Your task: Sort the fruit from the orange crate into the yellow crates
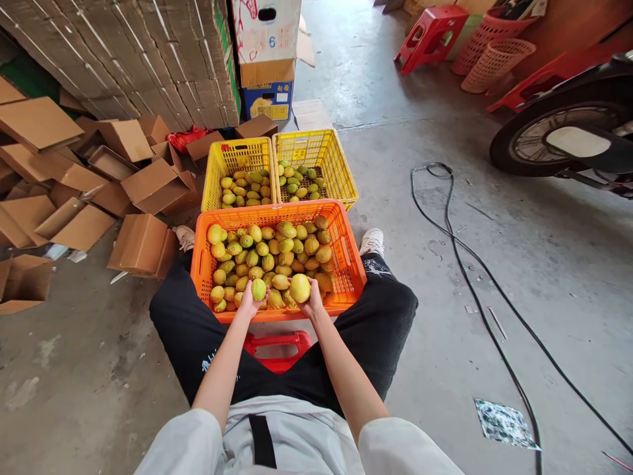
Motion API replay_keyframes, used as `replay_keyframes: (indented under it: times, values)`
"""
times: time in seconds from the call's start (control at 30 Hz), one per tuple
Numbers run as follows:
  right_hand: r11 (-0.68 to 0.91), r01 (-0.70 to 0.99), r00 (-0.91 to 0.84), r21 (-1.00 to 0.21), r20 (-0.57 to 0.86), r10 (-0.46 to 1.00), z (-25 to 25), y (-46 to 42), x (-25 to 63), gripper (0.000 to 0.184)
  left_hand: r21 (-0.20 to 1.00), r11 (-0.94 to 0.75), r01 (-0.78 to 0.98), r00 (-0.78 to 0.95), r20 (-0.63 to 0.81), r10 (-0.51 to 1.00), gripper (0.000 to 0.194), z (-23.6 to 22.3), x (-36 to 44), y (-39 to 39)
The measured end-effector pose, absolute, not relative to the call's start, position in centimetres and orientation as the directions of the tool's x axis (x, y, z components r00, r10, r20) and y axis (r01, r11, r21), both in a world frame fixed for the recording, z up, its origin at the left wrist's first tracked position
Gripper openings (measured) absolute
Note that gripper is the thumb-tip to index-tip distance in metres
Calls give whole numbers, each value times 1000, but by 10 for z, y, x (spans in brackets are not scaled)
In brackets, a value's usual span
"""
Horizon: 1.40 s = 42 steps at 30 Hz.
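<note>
My left hand [250, 302] is closed around a greenish-yellow lemon [258, 289]. A larger, yellower lemon [300, 288] rests in the grip of my right hand [313, 302]. Both hands are over the near side of an orange plastic crate [279, 317], a short gap apart. Inside it lies a heap of yellow, green and brownish lemons [268, 262]. Touching its far side are two yellow crates, the left one [212, 178] with mostly yellow lemons [242, 188], the right one [341, 178] with greener lemons [297, 181] and part of its floor showing.
Loose cardboard boxes [143, 244] lie scattered on the left, before stacked flattened cartons [148, 59]. Under the orange crate's near edge shows a red stool [279, 363]. A black cable [459, 264] runs across the floor at right, below a motorcycle wheel [539, 142].
</note>
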State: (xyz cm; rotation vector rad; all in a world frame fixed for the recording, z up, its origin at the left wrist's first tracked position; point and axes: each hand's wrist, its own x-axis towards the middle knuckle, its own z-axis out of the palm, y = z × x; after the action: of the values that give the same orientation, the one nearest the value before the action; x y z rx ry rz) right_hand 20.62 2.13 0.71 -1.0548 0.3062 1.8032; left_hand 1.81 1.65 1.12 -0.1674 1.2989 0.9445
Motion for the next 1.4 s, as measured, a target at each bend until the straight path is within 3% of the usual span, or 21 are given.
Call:
replay_keyframes:
  times: [0.3,0.47,0.57,0.7,0.9,1.17,1.4]
  values:
    - [-518,-816,-132,-256,-791,598,12,21,206,16,415,632,-654,-35,-852,523,44,14,18,15]
    - [-510,-819,-121,-263,-790,601,13,21,207,19,386,632,-672,-16,-861,509,38,15,17,16]
    - [-517,-813,-123,-269,-788,603,13,20,205,18,448,654,-610,-29,-837,546,28,15,18,14]
    - [-573,-740,-133,-352,-759,637,11,17,199,17,551,664,-505,-48,-786,616,31,14,22,10]
    - [-576,-674,-110,-462,-708,697,6,14,196,25,568,644,-512,-62,-773,632,31,12,24,9]
    - [-614,-721,-182,-321,-767,615,7,16,200,17,511,665,-544,-49,-811,584,22,13,23,12]
    - [-591,-777,-218,-216,-789,574,16,19,203,19,483,706,-518,7,-823,568,29,13,24,12]
